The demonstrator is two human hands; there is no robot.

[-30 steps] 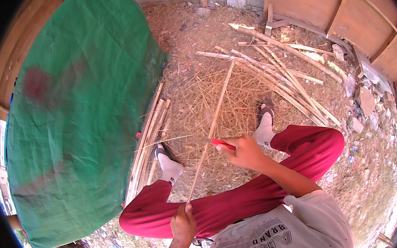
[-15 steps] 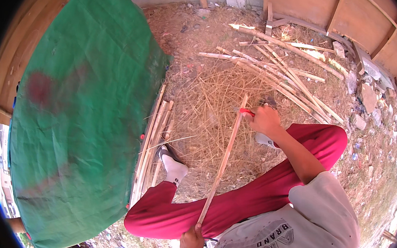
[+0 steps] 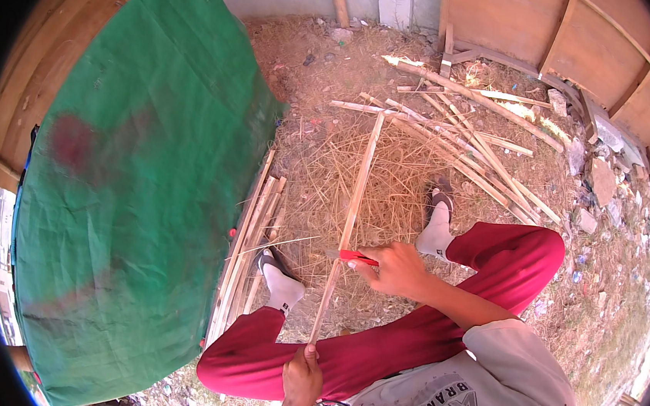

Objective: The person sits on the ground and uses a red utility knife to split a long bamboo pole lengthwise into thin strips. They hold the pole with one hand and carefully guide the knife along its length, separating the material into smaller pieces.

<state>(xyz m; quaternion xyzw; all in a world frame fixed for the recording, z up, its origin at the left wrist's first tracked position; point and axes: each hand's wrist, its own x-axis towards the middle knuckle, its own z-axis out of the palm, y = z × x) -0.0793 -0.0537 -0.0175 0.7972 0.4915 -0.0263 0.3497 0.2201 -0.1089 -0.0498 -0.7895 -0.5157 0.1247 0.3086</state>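
Note:
My left hand is closed around the near end of a long, pale bamboo strip, beside my thigh. From there the strip slants up and away over a heap of thin shavings. My right hand grips a red-handled knife, its fingers wrapped on the handle. The short blade lies across the strip, roughly midway along it, and seems to touch it. One thin sliver sticks out to the left of the strip.
A large green tarp covers the left side. Beside it lie several cut strips, next to my left foot. Farther off, more bamboo poles are piled crosswise. Stones and rubble line the right, below wooden panels.
My right hand has drawn the knife down the strip, from near its far end toward me. The strip's far end has risen and shifted left; my left hand still holds the near end.

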